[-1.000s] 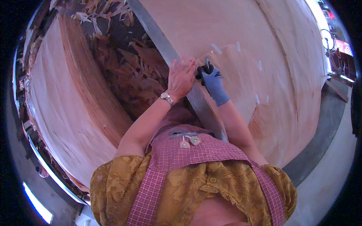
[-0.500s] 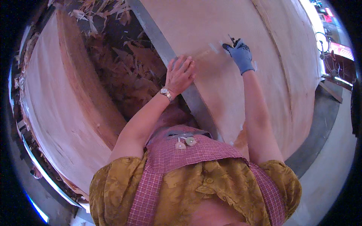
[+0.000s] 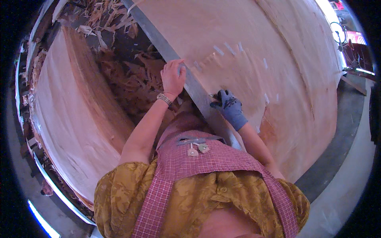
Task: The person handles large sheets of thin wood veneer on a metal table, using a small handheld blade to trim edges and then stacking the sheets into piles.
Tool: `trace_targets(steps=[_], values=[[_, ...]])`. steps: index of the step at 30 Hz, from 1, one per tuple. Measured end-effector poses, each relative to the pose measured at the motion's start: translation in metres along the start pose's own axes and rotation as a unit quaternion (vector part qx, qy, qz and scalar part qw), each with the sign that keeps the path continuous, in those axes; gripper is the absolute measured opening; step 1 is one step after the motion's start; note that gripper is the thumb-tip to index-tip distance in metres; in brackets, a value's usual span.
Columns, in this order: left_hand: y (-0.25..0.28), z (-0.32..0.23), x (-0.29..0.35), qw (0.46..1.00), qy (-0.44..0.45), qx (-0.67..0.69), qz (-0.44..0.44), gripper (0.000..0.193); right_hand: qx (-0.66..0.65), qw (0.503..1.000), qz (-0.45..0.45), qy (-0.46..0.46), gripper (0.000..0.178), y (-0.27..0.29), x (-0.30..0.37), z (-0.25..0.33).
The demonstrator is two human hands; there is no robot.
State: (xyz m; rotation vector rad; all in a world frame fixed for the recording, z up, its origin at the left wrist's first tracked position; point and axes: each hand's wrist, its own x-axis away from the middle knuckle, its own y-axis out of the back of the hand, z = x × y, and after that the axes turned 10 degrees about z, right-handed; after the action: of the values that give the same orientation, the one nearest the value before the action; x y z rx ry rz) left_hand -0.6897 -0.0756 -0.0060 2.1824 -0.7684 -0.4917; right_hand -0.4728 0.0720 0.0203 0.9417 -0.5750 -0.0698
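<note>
My bare left hand (image 3: 173,81), with a wristwatch (image 3: 164,99) at its wrist, is at the grey edge strip (image 3: 190,85) of the work surface. Its fingers are curled in; what they hold, if anything, is hidden. Close by on the right, my right hand (image 3: 230,109), in a blue-grey glove with dark fingertips, is closed low over the same strip. Its fingertips hide whatever is in them. Under and beyond it spreads a large, thin, pale wood veneer sheet (image 3: 238,27), with several short whitish tape strips (image 3: 229,48) stuck on it.
Torn brown veneer scraps (image 3: 131,75) fill the gap left of the strip. Another stack of veneer sheets (image 3: 59,103) stands farther left, its layered edge facing the gap. A long split line (image 3: 291,51) runs down the right sheet. A bicycle (image 3: 339,33) is at the far right.
My right hand has come down and left from the taped area to the edge strip. The thin tool seen at its fingertips no longer shows. My left hand shifted slightly left, and its fingers curled.
</note>
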Motion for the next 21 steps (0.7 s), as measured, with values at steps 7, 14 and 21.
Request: trace_targets(steps=[7, 14, 21], values=[[-0.007, 0.008, 0.028, 0.981, 0.126, 0.147, 0.016, 0.014, -0.09, 0.996, 0.006, 0.003, 0.037, 0.011, 0.0, -0.011], [-0.038, -0.005, 0.05, 0.923, 0.233, 0.3, 0.066, 0.017, -0.066, 0.997, -0.026, 0.044, 0.037, 0.008, -0.007, -0.03], [-0.03, -0.04, 0.05, 0.92, 0.282, 0.243, 0.123, 0.033, -0.33, 0.941, 0.07, 0.029, 0.025, 0.055, 0.001, -0.038]])
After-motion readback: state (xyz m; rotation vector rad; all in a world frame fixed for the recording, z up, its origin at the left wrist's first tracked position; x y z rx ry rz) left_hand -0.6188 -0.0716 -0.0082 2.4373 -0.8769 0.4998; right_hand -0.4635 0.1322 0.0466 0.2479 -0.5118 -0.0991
